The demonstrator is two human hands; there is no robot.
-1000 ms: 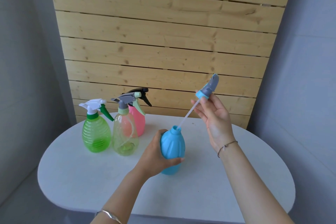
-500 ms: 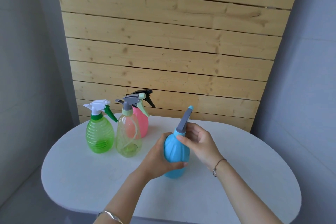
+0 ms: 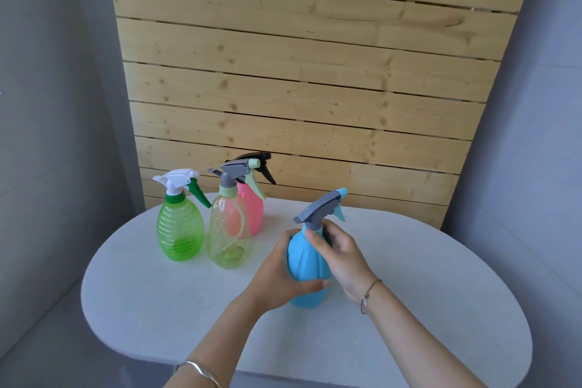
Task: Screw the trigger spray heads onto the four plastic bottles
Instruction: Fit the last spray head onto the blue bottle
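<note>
A blue bottle [image 3: 304,261] stands on the white table [image 3: 176,302], slightly right of centre. My left hand [image 3: 277,274] grips its body from the left. A grey spray head with a blue trigger [image 3: 321,206] sits on the bottle's neck, nozzle pointing right. My right hand [image 3: 340,253] holds the collar at the base of that head; the collar itself is hidden by my fingers. Behind on the left stand a green bottle [image 3: 179,230], a clear yellowish bottle [image 3: 228,233] and a pink bottle [image 3: 253,214], each with a spray head on top.
A wooden slat wall [image 3: 299,72] rises behind the table, with grey walls on both sides. The table's rounded front edge [image 3: 283,378] is near my forearms.
My right hand lowered the spray head, feeding its tube into the blue bottle. The head now sits on the neck and has turned so the nozzle points right.
</note>
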